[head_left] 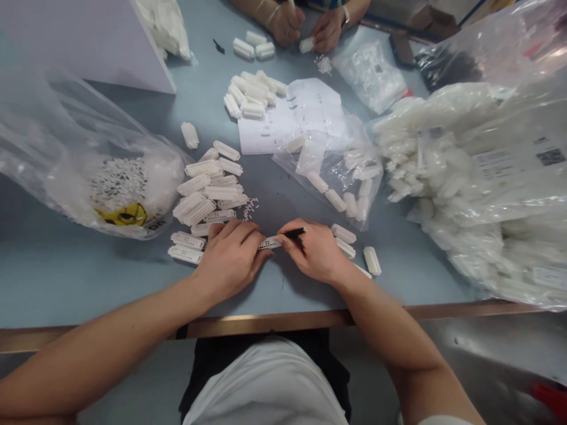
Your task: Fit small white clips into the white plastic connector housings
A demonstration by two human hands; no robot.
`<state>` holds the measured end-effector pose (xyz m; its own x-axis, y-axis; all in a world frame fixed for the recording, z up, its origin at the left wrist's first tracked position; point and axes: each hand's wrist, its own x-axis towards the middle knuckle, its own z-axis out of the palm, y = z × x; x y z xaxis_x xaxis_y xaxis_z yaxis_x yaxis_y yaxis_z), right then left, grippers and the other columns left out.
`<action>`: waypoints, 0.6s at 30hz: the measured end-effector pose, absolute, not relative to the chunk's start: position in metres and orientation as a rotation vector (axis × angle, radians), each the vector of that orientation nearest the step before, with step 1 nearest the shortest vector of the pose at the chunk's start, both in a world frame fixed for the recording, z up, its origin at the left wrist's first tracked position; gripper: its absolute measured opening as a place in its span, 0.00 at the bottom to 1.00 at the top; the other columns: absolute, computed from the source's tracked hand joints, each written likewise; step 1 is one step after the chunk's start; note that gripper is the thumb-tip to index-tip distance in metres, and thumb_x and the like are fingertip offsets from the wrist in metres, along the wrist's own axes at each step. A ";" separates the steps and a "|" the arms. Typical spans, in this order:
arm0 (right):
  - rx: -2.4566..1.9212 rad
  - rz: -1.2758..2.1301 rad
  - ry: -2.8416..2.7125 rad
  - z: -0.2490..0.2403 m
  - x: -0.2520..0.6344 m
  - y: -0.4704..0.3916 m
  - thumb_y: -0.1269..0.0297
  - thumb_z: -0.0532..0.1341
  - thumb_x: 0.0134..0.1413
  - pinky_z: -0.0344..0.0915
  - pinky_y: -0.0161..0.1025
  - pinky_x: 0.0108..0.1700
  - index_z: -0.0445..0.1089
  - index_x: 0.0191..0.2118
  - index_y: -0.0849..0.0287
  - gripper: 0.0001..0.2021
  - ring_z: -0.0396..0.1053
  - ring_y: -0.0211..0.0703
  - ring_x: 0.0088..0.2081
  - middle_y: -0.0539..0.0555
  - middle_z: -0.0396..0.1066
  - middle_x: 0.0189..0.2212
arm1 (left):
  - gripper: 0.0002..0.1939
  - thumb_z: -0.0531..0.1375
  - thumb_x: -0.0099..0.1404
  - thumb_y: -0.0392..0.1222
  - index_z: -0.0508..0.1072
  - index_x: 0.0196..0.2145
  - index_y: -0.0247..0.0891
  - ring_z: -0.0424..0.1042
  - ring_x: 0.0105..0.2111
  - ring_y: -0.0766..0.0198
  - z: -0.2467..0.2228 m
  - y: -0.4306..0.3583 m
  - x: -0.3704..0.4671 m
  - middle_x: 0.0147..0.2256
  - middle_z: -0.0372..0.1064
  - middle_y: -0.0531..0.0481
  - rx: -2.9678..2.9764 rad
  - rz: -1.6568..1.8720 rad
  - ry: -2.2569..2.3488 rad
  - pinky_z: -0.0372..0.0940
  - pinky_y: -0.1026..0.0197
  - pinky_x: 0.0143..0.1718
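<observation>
My left hand (234, 254) is closed round a white plastic connector housing (269, 242) with rows of small dark holes. My right hand (312, 248) grips a thin black pen-like tool (295, 232), its fingertips meeting the right end of that housing. Exactly where the tool's tip touches is hidden by the fingers. Beyond my left hand lies a heap of white connector housings (212, 192), with tiny white pins (250, 206) scattered next to it. Several more housings (343, 236) lie beside my right wrist.
A clear bag of small white pieces (119, 183) sits at the left. Large plastic bags of white parts (469, 153) fill the right side. A paper sheet (261, 133) lies partly under a clear bag of housings (336, 171). Across the table, another person's hands (287, 26) work over housings.
</observation>
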<state>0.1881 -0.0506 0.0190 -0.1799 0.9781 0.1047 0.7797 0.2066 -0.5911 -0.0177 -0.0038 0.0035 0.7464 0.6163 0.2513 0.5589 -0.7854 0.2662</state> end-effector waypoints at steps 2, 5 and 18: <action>-1.598 0.578 -1.974 0.020 0.189 -0.051 0.59 0.56 0.68 0.67 0.38 0.40 0.73 0.41 0.57 0.10 0.77 0.44 0.37 0.54 0.78 0.35 | 0.11 0.59 0.70 0.46 0.75 0.38 0.36 0.70 0.42 0.49 0.004 -0.004 -0.018 0.41 0.75 0.41 2.770 0.490 0.938 0.62 0.47 0.42; -1.577 0.592 -1.940 0.020 0.189 -0.052 0.60 0.56 0.68 0.68 0.38 0.41 0.73 0.41 0.56 0.10 0.76 0.43 0.37 0.54 0.78 0.34 | 0.11 0.59 0.70 0.46 0.76 0.38 0.36 0.70 0.42 0.48 0.004 -0.004 -0.018 0.42 0.75 0.41 2.752 0.486 0.944 0.62 0.47 0.42; -1.576 0.562 -1.990 0.016 0.188 -0.051 0.59 0.56 0.68 0.67 0.37 0.40 0.73 0.42 0.56 0.10 0.76 0.44 0.37 0.54 0.78 0.35 | 0.11 0.59 0.71 0.46 0.74 0.38 0.36 0.70 0.42 0.49 0.004 -0.004 -0.017 0.41 0.75 0.43 2.795 0.492 0.940 0.61 0.48 0.41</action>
